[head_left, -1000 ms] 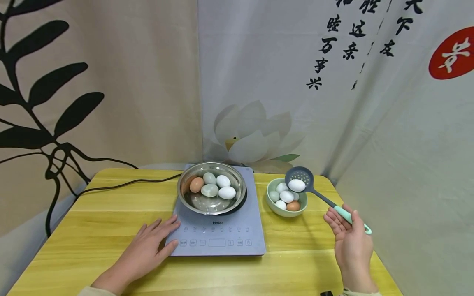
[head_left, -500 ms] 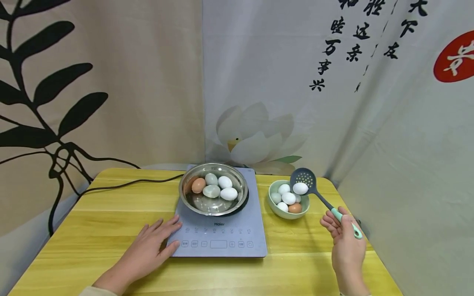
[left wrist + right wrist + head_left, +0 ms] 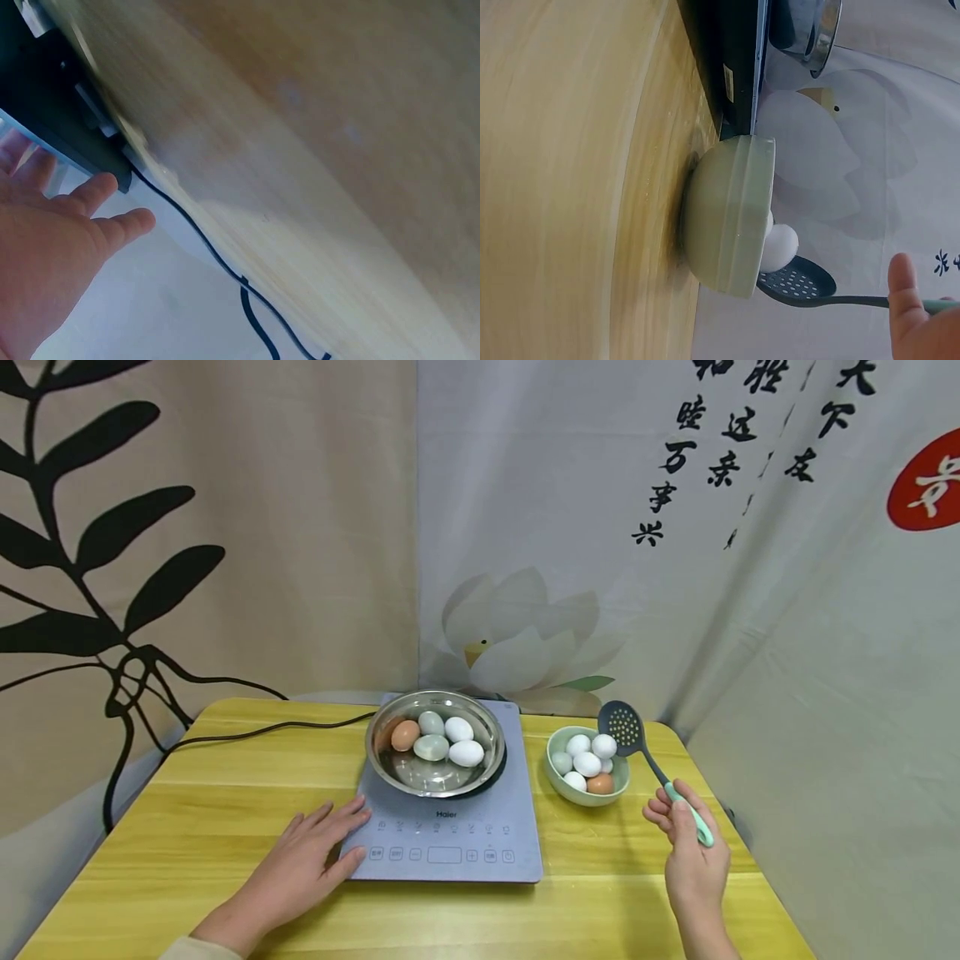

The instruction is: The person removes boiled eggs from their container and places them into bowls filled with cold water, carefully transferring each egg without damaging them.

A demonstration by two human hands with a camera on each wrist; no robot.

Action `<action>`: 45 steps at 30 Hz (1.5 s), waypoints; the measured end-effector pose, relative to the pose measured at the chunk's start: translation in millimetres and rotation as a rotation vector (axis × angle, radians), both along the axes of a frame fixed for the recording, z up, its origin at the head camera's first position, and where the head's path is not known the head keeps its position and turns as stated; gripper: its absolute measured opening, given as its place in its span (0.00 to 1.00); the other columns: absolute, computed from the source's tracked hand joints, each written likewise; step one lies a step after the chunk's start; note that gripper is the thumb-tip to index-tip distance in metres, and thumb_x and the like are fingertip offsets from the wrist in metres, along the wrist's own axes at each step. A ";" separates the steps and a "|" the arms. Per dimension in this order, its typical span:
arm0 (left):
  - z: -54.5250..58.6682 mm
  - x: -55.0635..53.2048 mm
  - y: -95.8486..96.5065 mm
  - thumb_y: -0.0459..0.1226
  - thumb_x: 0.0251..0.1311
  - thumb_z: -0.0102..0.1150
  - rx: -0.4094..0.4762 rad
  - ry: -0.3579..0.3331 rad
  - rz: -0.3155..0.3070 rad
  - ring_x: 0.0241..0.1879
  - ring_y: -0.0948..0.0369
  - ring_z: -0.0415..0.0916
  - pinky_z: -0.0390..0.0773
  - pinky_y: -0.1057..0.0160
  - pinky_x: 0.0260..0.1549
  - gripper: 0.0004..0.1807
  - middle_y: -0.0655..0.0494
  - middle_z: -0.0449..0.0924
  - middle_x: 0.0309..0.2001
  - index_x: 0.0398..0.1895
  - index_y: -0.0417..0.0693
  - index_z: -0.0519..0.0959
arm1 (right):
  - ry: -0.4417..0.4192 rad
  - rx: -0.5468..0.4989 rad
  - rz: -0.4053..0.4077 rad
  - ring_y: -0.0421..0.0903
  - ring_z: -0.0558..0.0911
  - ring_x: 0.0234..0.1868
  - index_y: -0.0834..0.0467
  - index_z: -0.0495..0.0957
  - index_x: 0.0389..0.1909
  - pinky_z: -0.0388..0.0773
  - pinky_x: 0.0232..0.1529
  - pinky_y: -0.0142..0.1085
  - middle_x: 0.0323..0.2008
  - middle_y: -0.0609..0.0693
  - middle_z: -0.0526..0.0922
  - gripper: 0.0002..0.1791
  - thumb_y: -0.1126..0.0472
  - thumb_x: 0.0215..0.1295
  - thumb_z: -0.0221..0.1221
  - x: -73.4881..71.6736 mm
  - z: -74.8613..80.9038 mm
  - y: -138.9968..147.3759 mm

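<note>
My right hand [image 3: 697,864] grips the mint handle of a dark slotted spoon [image 3: 622,727]. The spoon's head is tilted at the right rim of a green bowl [image 3: 551,768], which holds white, pale green and brown eggs. One white egg [image 3: 604,745] sits high on the pile against the spoon's left edge; in the right wrist view that egg [image 3: 781,247] shows above the rim. My left hand [image 3: 300,864] lies with spread fingers at the left edge of the induction cooker [image 3: 480,827]. On the cooker stands a steel pan [image 3: 408,772] with several eggs in it.
A black cord [image 3: 262,730] runs from the cooker off the left side of the wooden table [image 3: 187,810]. Printed curtains [image 3: 322,527] hang close behind the table and along its right side.
The white egg that lay in the slotted spoon has come off onto the eggs in the bowl. The spoon and my right hand have shifted slightly; my left hand stays put.
</note>
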State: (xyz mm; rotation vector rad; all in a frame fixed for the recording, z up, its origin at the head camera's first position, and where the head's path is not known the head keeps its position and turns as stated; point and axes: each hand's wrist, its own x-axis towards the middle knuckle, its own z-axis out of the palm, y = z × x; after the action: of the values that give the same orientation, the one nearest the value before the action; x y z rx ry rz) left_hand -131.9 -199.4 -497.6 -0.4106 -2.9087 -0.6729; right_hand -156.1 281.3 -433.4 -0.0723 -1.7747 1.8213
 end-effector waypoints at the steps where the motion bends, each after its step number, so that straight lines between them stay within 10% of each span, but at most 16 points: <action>1: -0.3 -0.1 0.0 0.57 0.77 0.59 0.002 0.002 -0.001 0.75 0.32 0.69 0.62 0.18 0.68 0.29 0.58 0.70 0.80 0.75 0.59 0.78 | 0.003 0.005 0.001 0.39 0.92 0.42 0.62 0.78 0.65 0.89 0.48 0.30 0.44 0.48 0.90 0.16 0.62 0.84 0.52 0.1 -0.1 0.0; 31: -2.8 -0.7 -1.4 0.56 0.76 0.59 0.017 0.006 -0.005 0.75 0.32 0.69 0.62 0.18 0.68 0.28 0.59 0.70 0.80 0.74 0.59 0.78 | 0.135 0.035 0.008 0.43 0.91 0.43 0.71 0.78 0.64 0.89 0.47 0.33 0.45 0.54 0.91 0.20 0.62 0.85 0.51 1.3 12.6 -0.3; 39: -1.6 -0.6 -0.9 0.56 0.76 0.59 0.016 0.001 -0.002 0.75 0.32 0.68 0.61 0.18 0.69 0.29 0.59 0.69 0.80 0.75 0.59 0.78 | 0.268 0.040 0.179 0.45 0.91 0.45 0.76 0.76 0.64 0.90 0.46 0.34 0.47 0.57 0.91 0.18 0.68 0.84 0.49 0.7 26.7 -21.6; 45: -3.6 -1.5 -1.7 0.58 0.76 0.58 0.000 0.000 0.002 0.75 0.32 0.68 0.59 0.17 0.69 0.29 0.60 0.69 0.80 0.75 0.60 0.77 | 0.300 0.229 0.409 0.44 0.91 0.46 0.81 0.72 0.65 0.91 0.48 0.37 0.50 0.53 0.90 0.19 0.74 0.83 0.43 1.0 37.4 -65.5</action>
State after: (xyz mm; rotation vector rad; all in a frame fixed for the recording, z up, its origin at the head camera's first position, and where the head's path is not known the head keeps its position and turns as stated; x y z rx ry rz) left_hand -133.4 -201.1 -501.3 -0.4081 -2.9087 -0.6731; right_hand -155.1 215.8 -396.0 0.6632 -1.8556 1.7615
